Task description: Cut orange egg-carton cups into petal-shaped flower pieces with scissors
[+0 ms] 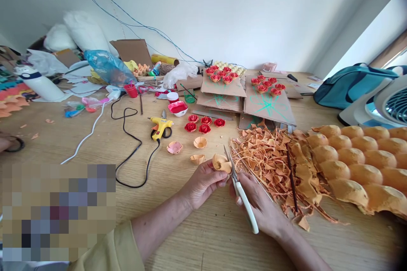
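Note:
Between the fingers of my left hand (203, 184) is an orange egg-carton cup (221, 163), held up over the table. My right hand (254, 199) grips a pair of white-handled scissors (242, 197), whose blades point up beside the cup's right edge. Whether the blades touch the cup I cannot tell. Just beyond my left hand lie a cut cup (197, 159), another orange cup (200, 142) and a paler pinkish one (174, 147). Several red paper roses (205, 124) sit farther back.
A yellow glue gun (160, 128) with a black cord rests left of the roses. Orange scraps (263, 156) are heaped right of my hands, beside an orange egg tray (359, 161). Cardboard pieces (267, 103) carry more roses. Another person's hand (8, 142) shows at the left edge.

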Action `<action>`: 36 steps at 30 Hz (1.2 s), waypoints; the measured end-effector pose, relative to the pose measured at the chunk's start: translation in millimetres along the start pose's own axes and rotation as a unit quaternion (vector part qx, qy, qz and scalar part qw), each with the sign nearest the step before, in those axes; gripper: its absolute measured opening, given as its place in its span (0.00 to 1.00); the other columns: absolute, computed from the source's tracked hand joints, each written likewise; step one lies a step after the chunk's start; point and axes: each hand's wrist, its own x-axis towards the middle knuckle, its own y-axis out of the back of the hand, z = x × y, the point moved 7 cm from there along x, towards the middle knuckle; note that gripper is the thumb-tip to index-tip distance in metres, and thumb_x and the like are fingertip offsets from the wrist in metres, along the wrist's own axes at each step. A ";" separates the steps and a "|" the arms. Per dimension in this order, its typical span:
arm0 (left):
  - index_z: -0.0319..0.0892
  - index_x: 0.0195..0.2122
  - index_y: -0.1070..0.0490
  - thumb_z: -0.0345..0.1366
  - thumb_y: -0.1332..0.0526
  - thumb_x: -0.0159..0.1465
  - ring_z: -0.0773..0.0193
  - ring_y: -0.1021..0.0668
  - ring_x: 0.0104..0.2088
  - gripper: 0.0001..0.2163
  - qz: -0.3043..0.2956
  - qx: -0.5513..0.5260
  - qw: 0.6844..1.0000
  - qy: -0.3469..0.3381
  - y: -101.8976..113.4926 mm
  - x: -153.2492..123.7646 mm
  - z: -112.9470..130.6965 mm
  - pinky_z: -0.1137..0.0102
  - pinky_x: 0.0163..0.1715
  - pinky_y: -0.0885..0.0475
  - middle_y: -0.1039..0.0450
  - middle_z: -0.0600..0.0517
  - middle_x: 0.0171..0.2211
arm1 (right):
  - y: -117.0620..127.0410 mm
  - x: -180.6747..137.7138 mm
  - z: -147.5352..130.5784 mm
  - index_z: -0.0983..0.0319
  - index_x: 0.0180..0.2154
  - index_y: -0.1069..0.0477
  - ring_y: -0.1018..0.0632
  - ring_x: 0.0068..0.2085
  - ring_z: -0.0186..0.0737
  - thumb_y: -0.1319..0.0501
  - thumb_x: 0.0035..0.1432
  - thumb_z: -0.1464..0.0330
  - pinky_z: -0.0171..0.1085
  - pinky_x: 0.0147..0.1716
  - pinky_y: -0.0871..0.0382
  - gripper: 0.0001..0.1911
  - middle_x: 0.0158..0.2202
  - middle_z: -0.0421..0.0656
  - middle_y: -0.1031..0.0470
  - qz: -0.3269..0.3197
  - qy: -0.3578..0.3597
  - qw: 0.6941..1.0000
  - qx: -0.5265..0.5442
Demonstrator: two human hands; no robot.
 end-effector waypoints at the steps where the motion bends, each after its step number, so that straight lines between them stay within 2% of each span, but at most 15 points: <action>1: 0.37 0.33 0.25 0.32 0.27 0.53 0.72 0.33 0.27 0.10 0.002 0.000 1.000 0.001 -0.6 -0.2 0.1 0.74 0.28 0.41 0.31 0.53 0.28 | 0.0 -0.1 0.3 0.59 0.33 0.37 0.33 0.41 0.47 0.49 0.65 0.51 0.44 0.43 0.35 0.19 0.34 0.44 0.32 0.001 0.002 1.000 -0.003; 15: 0.35 0.31 0.27 0.34 0.26 0.51 0.71 0.32 0.28 0.12 -0.011 -0.039 0.998 0.040 -3.3 -2.1 -6.5 0.75 0.28 0.41 0.32 0.52 0.26 | -0.1 1.1 -7.2 0.59 0.34 0.37 0.30 0.41 0.48 0.52 0.65 0.46 0.49 0.50 0.38 0.24 0.32 0.43 0.32 0.029 0.058 0.998 -0.005; 24: 0.36 0.32 0.26 0.33 0.26 0.51 0.71 0.32 0.29 0.12 -0.006 -0.042 0.999 0.035 0.0 -0.7 -5.2 0.74 0.29 0.39 0.32 0.53 0.28 | 1.9 0.9 -7.4 0.58 0.32 0.37 0.32 0.37 0.46 0.53 0.64 0.45 0.48 0.47 0.37 0.24 0.30 0.42 0.33 0.041 0.052 0.998 -0.005; 36: 0.38 0.32 0.28 0.32 0.27 0.52 0.72 0.33 0.29 0.11 0.005 -0.038 0.999 0.020 7.6 1.1 -2.8 0.74 0.30 0.38 0.34 0.55 0.28 | 3.9 -0.5 -5.0 0.59 0.31 0.35 0.31 0.41 0.48 0.47 0.65 0.53 0.47 0.46 0.36 0.17 0.30 0.43 0.31 0.047 0.038 0.998 0.000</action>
